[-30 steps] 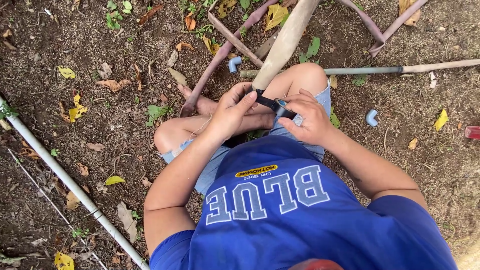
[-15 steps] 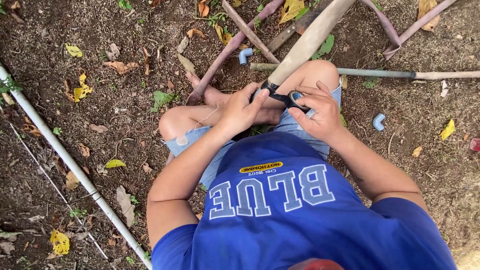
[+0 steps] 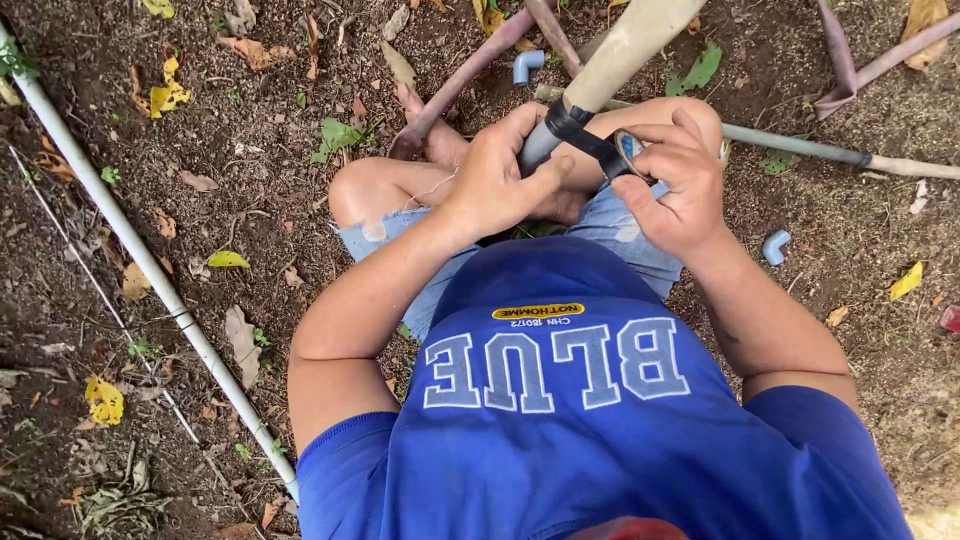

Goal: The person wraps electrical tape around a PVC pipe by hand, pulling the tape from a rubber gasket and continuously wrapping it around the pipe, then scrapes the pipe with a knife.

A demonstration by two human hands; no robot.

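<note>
A tan, dirt-stained pipe (image 3: 625, 50) slants down from the top edge to the seated person's lap, its lower end grey. The left hand (image 3: 495, 180) is wrapped around that grey end, thumb pressed along it. A band of black tape (image 3: 580, 135) circles the pipe and stretches taut to the tape roll (image 3: 630, 152), pinched in the right hand (image 3: 680, 185) above the knee.

One head cam, looking straight down, close over lap, dirt ground (image 3: 200, 120) w/ leaves around.
</note>
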